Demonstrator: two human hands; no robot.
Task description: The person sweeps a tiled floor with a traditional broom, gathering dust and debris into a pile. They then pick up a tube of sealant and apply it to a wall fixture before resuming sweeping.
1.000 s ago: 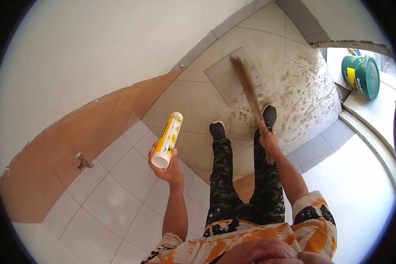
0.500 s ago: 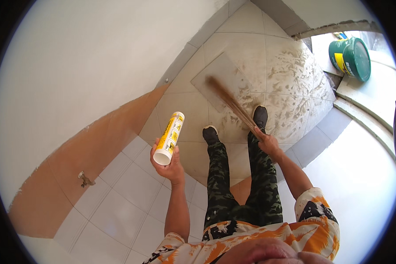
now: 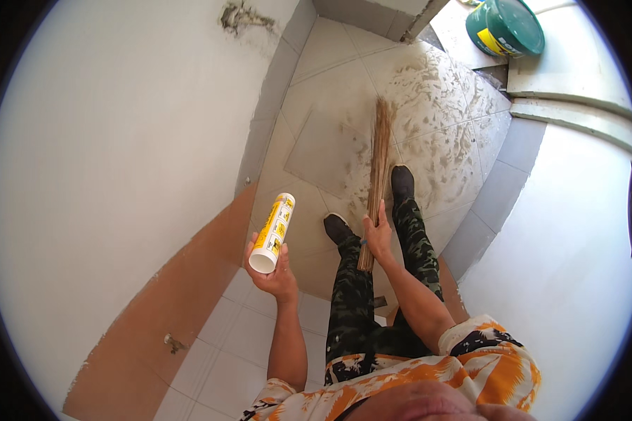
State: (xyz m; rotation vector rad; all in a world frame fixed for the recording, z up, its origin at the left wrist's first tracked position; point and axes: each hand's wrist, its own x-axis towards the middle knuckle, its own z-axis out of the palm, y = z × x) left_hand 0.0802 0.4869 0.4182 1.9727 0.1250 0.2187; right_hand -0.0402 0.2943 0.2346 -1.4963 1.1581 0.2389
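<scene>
My left hand (image 3: 274,279) is closed around the lower part of a sealant cartridge (image 3: 276,223), white with a yellow label. The cartridge leans slightly right at its top, and its hollow open end faces me. Gripped in my right hand (image 3: 378,235) is a stick broom (image 3: 380,158), a bundle of thin brown sticks with a blue tie near the hand. Its bristle end points away from me over the floor, slightly blurred at the tip; whether it touches the tiles I cannot tell. A flat grey square tile (image 3: 328,152) lies left of the broom.
Dirt smears cover the floor tiles (image 3: 435,119) at right. A green bucket (image 3: 510,31) with a yellow label stands beyond the doorway at far right. A tap (image 3: 173,343) sticks out of the left wall, above which is a broken patch (image 3: 246,17) farther up.
My right hand has moved left, and the broom has swung from slanting far left to pointing almost straight ahead. The cartridge stays in my left hand. The whole view has shifted.
</scene>
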